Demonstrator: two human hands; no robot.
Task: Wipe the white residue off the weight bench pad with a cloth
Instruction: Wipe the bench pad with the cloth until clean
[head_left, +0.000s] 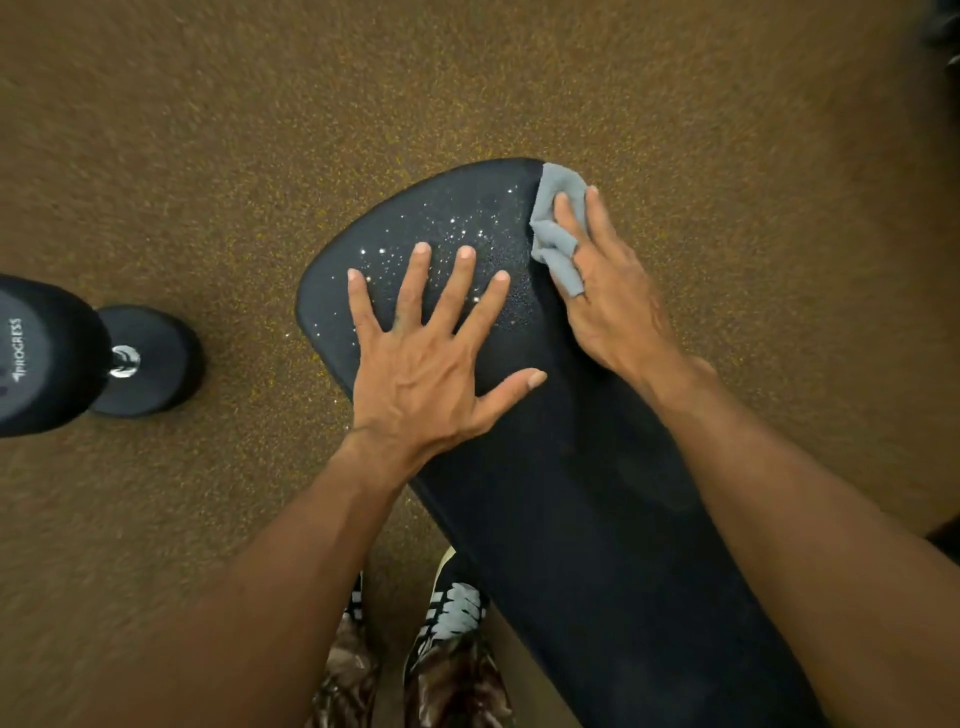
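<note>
A black weight bench pad (561, 467) runs from the lower right up to the middle of the view. White specks of residue (457, 228) dot its rounded far end. My left hand (426, 364) lies flat on the pad with fingers spread, just below the specks. My right hand (608, 291) presses a grey cloth (558, 228) against the pad's far right edge; the cloth is woven between its fingers, which are nearly straight.
A black dumbbell (78, 358) lies on the brown speckled floor (260, 130) at the left. My shoes (452, 613) show under the pad's near left side. Floor surrounds the bench's far end.
</note>
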